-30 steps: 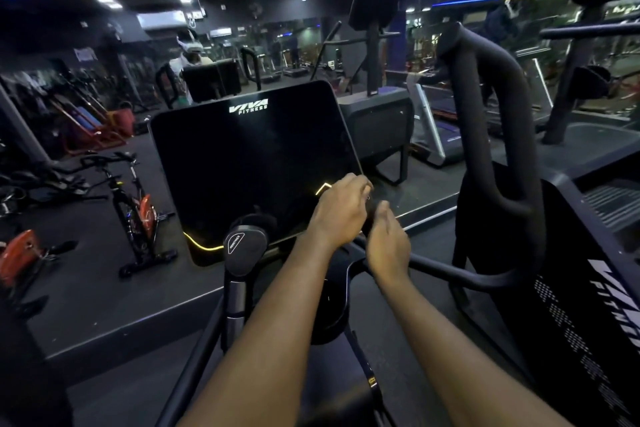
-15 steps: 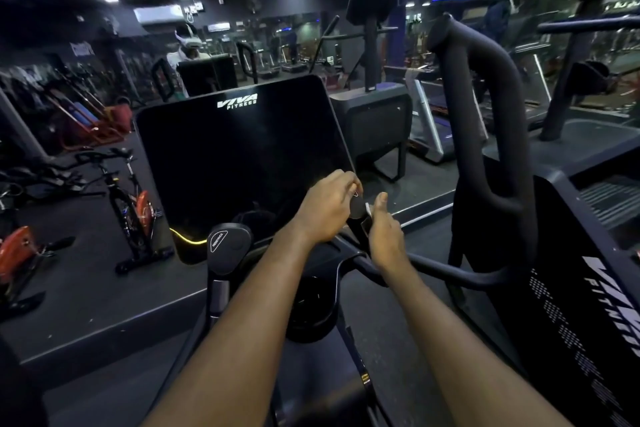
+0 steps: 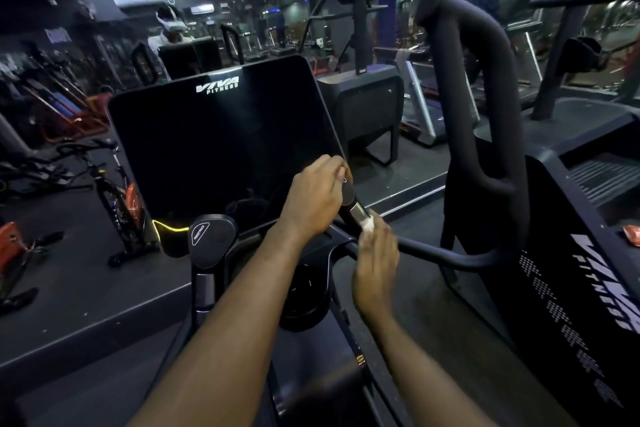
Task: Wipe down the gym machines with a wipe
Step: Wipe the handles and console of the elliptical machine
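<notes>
Hands two, left hand (image 3: 313, 198) gripping one handle (image 3: 353, 205), right hand (image 3: 375, 263) holding one wipe (image 3: 367, 224)

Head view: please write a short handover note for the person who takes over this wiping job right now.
Left hand: grips the top of the short black handle beside the console screen.
Right hand: holds the white wipe against that handle, just below the left hand; the hand is blurred.
Done: wiping of this handle is under way; what else is clean cannot be told.
Left: probably finish this handle, then the other handle, the screen and the long curved bar.
</notes>
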{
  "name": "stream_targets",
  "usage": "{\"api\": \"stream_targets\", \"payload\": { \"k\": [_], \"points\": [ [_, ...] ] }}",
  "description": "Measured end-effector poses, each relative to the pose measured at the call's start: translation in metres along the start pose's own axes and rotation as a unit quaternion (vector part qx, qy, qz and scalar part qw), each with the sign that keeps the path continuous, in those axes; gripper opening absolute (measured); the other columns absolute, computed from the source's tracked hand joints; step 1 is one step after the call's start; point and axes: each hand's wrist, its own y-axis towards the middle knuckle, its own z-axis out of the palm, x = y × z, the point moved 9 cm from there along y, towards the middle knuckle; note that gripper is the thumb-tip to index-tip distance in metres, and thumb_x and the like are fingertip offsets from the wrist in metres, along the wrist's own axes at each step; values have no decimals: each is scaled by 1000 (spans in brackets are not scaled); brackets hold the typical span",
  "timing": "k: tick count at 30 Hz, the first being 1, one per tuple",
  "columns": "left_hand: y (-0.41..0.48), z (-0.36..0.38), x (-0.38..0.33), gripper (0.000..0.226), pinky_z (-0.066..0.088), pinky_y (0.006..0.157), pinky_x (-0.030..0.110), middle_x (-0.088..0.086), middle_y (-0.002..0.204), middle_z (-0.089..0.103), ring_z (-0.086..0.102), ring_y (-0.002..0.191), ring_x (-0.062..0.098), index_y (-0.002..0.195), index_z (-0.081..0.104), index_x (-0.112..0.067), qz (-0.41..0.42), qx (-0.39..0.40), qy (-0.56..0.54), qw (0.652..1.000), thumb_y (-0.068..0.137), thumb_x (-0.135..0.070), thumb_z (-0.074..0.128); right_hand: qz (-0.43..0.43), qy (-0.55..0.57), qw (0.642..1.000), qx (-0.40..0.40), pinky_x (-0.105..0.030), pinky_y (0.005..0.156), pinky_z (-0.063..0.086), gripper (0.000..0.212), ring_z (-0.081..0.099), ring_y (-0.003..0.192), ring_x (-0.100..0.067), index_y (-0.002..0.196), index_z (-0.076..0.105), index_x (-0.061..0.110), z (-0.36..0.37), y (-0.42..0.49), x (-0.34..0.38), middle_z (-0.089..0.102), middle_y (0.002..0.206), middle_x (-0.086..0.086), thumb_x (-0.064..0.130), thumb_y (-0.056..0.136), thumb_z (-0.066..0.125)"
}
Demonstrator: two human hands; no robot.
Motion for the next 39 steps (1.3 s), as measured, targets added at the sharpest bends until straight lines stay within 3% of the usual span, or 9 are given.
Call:
{"api": "stream_targets", "payload": {
  "k": [5,9,15,20,23,30,33,36,39],
  "points": [
    [1,-2,-6,28,51,63,33,-8,77,56,57,65,13,86,61,-19,-45,-70,75,994,104,-32,43,236,172,956,-30,-35,114,32,77,45,139,-25,140,52,25,-1,-9,-100,54,143,-5,79,92,25],
    [-3,-1,-11,29,51,55,31,-6,75,57,57,60,14,89,64,-18,-72,-104,160,979,103,-34,44,203,215,955,8,-28,94,45,80,63,117,-16,120,69,16,4,19,-66,71,121,-5,77,92,27],
    [-4,3,-14,33,53,51,34,-2,81,61,58,64,15,95,65,-17,-74,-129,204,968,101,-32,37,381,209,889,144,-46,110,46,66,68,113,-26,131,63,12,0,31,-130,72,121,-10,63,102,33],
    [-5,5,-13,29,48,49,32,-2,80,58,54,62,17,92,62,-17,-69,-138,213,965,100,-31,38,401,212,868,202,-43,85,58,58,70,100,-35,116,69,9,19,49,-113,74,111,-19,58,101,43],
    [-5,6,-12,29,46,49,31,-2,80,57,52,62,15,93,62,-16,-67,-138,219,964,101,-31,38,370,248,880,163,-51,109,45,57,66,115,-36,114,71,10,10,36,-114,74,113,-16,55,104,38],
    [-4,4,-12,34,51,53,33,-2,84,58,54,65,15,98,62,-16,-66,-117,196,971,102,-33,33,283,148,944,84,-44,100,52,74,68,109,-17,117,72,26,-15,9,-82,75,112,1,84,84,42],
    [-5,3,-15,35,51,57,34,0,88,58,57,70,18,99,60,-16,-57,-94,188,976,103,-35,31,161,23,987,-5,-37,102,50,29,65,113,-18,123,71,22,-35,1,-39,71,117,0,33,100,57],
    [-5,2,-15,29,52,68,36,0,96,58,59,82,20,104,59,-16,-35,-47,162,985,105,-33,35,21,-63,988,-138,-20,98,48,38,64,109,-10,122,70,12,-50,-46,-13,71,115,0,-4,91,56],
    [-8,3,-10,25,51,86,38,0,111,55,56,99,20,115,58,-15,-6,15,99,995,106,-28,39,-65,-163,984,0,-20,108,42,48,54,128,-8,132,64,11,1,-76,-22,61,137,0,-9,89,57]
  ]
}}
